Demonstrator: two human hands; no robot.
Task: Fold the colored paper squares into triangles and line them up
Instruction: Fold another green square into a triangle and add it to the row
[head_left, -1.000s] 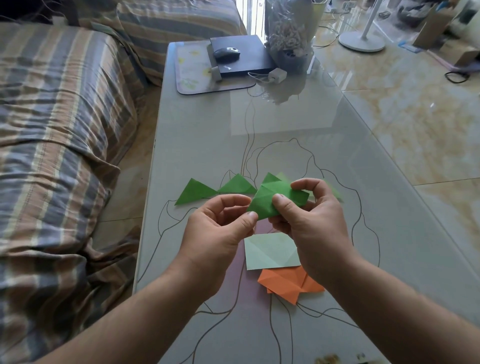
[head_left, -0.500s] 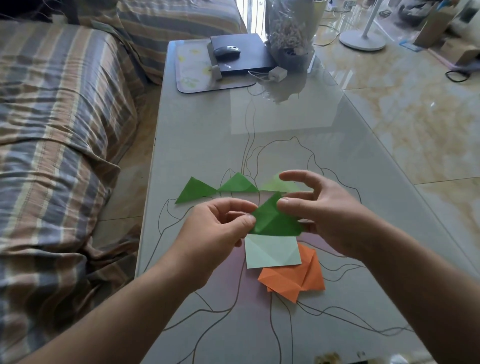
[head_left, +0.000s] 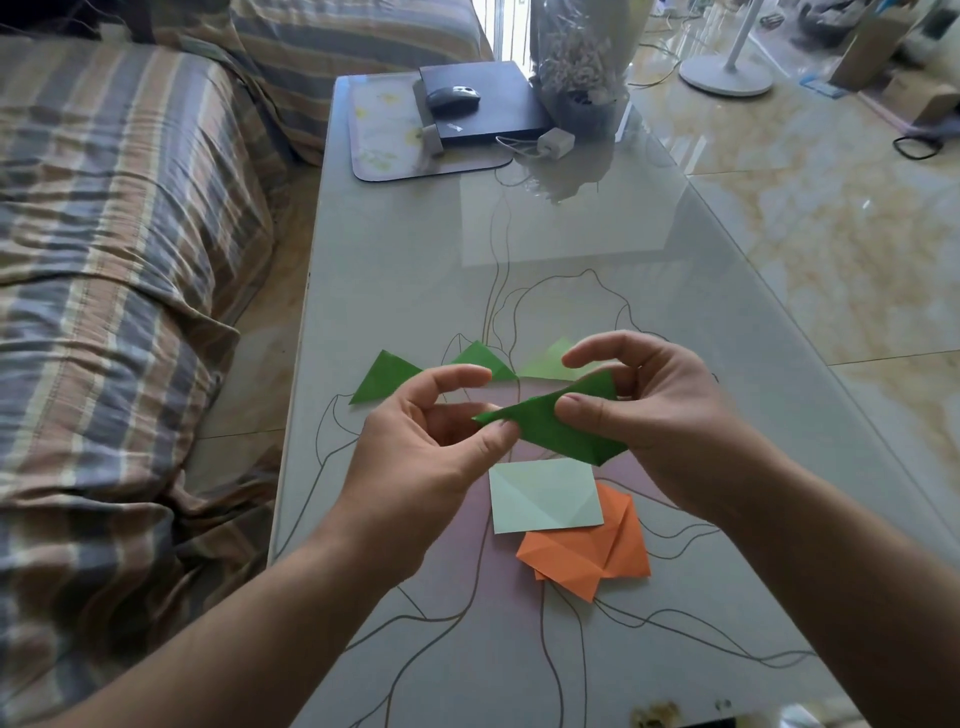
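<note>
Both hands pinch green paper (head_left: 558, 428) over glass table (head_left: 571, 249); striped sofa (head_left: 114, 249) beside.

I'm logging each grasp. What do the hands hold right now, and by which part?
Both hold the dark green paper above the table: left hand pinches its left tip, right hand pinches its upper right part.

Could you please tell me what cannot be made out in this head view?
- Light green triangle: its right part is hidden behind the right hand.
- Orange paper: partly covered by the pale square; count unclear.
- Object at the bottom edge: cut off.
</note>
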